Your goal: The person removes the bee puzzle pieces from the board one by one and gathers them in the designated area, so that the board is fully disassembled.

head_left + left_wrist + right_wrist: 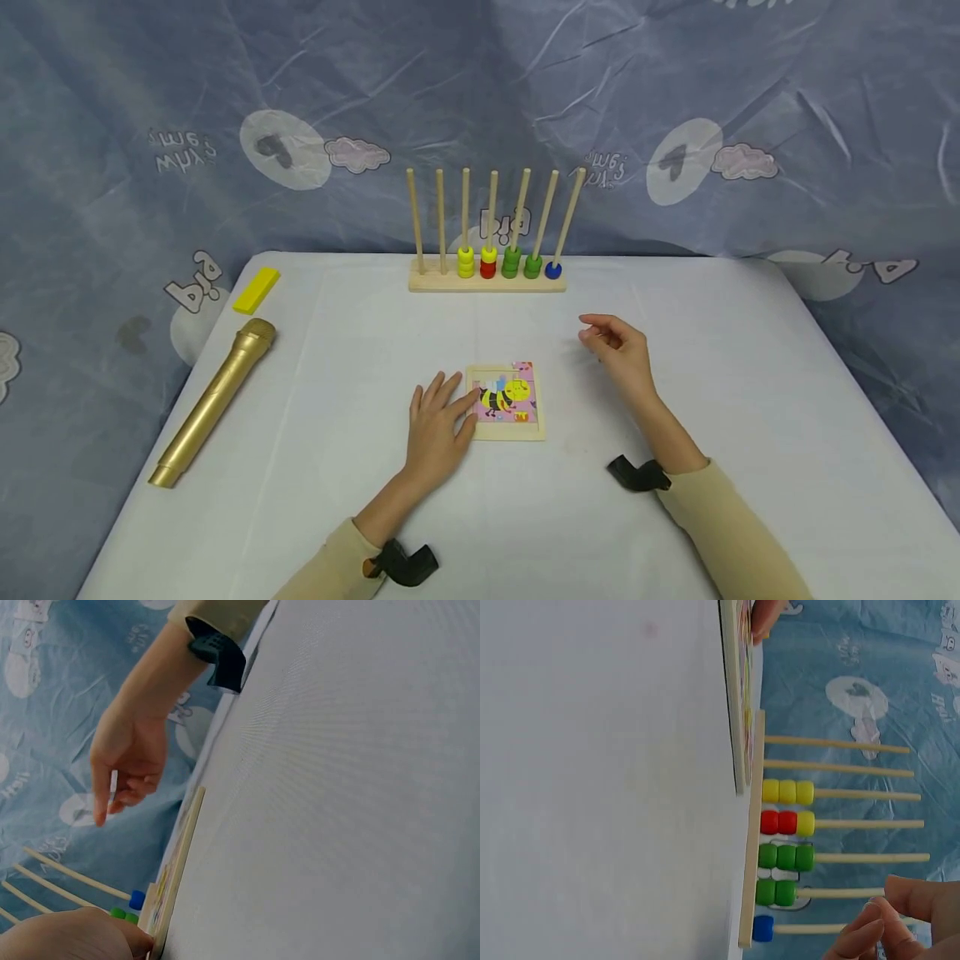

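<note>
A bee picture puzzle (502, 404) lies in its light wooden frame (517, 432) on the table. A pink piece (522, 367) at its top right overlaps the frame's upper edge. My left hand (437, 433) rests at the puzzle's left side with fingers spread, index fingertip over the picture and thumb at the frame's edge. Above the table to the right of the puzzle is my right hand (618, 350), its fingers loosely bent, thumb near the index finger. In the right wrist view nothing shows between those fingertips (874, 915).
At the back stands a wooden peg rack (487, 285) with yellow, red, green and blue beads; its two leftmost pegs are bare. A gold microphone (213, 404) and a yellow block (257, 291) lie along the left edge of the white table (337, 333).
</note>
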`<state>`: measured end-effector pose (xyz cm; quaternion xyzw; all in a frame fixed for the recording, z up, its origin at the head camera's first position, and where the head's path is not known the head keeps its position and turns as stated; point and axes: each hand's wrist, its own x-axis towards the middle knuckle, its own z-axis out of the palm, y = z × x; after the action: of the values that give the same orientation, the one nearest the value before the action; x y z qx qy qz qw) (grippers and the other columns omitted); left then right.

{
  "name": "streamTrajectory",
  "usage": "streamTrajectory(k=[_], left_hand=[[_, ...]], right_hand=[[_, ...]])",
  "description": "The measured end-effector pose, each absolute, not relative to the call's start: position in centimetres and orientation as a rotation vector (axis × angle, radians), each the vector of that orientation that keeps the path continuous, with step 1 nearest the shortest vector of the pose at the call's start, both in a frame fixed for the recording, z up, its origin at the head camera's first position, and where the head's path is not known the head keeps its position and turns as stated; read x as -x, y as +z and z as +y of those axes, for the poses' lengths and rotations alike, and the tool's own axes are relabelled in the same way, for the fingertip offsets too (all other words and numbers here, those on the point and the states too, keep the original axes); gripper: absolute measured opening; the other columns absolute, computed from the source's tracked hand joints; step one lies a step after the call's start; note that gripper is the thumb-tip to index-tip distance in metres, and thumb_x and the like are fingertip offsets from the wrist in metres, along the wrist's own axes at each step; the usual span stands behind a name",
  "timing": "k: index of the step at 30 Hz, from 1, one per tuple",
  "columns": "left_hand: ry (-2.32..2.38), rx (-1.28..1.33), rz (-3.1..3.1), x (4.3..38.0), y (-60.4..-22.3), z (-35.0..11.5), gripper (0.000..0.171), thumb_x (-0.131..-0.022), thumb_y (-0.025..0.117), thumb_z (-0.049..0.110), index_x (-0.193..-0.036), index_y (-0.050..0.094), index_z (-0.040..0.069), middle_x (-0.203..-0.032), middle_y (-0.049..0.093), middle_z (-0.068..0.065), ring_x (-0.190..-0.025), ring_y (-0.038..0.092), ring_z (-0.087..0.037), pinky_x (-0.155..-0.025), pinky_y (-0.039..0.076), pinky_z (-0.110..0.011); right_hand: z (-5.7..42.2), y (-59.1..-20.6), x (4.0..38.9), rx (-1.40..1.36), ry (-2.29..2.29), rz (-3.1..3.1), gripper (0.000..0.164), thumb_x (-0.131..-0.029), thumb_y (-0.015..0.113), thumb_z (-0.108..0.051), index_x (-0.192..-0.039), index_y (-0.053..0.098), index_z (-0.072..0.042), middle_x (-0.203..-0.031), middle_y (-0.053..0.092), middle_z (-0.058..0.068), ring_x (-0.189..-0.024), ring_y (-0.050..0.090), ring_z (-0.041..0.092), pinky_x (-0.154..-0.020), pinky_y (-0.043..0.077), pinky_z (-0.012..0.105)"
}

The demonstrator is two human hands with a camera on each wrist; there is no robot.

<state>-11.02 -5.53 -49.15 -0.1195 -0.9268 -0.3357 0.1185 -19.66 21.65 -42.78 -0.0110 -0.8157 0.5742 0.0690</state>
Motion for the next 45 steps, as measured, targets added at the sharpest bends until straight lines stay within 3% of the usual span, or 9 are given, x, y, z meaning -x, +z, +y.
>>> streamTrajectory(k=[5,14,33,45], left_hand=[[-0.982,0.35,-2.701,11.1,-49.1,-5.5,0.035,-0.088,0.068,0.015,-0.123,0.07,0.012,-0.143,0.053,-0.017,-0.141,0.035,-0.039,-0.113,0.018,-0.065],[-0.998,0.339,-2.72,11.2,-49.2,-5.3,0.035,-0.089,0.067,0.015,-0.123,0.069,0.012,-0.145,0.051,-0.015,-0.142,0.034,-0.038,-0.114,0.017,-0.064],[-1.007,0.326,-2.742,11.0,-49.0,-5.4,0.035,-0.089,0.067,0.015,-0.125,0.069,0.014,-0.146,0.051,-0.014,-0.144,0.033,-0.036,-0.115,0.015,-0.062],[-1.008,0.327,-2.722,10.9,-49.2,-5.5,0.035,-0.089,0.068,0.016,-0.123,0.069,0.013,-0.145,0.052,-0.015,-0.143,0.035,-0.037,-0.115,0.016,-0.063]], right_hand=[[19.3,-42.8,19.1,-0.051,1.733,-2.506,0.031,-0.091,0.068,-0.011,-0.119,0.066,0.001,-0.087,0.057,-0.002,-0.07,0.047,0.007,-0.057,0.039,0.015],[16.2,-41.2,17.4,-0.132,1.794,-2.539,0.029,-0.091,0.064,-0.002,-0.119,0.064,0.006,-0.095,0.058,0.018,-0.075,0.05,0.013,-0.061,0.039,0.017],[16.0,-43.0,17.2,-0.173,1.845,-2.559,0.033,-0.089,0.066,0.0,-0.12,0.061,0.011,-0.096,0.055,0.017,-0.074,0.048,0.011,-0.062,0.04,0.014],[17.0,-46.7,18.7,-0.211,1.79,-2.605,0.035,-0.086,0.07,-0.002,-0.12,0.065,0.004,-0.099,0.059,0.022,-0.073,0.048,0.014,-0.062,0.039,0.015]])
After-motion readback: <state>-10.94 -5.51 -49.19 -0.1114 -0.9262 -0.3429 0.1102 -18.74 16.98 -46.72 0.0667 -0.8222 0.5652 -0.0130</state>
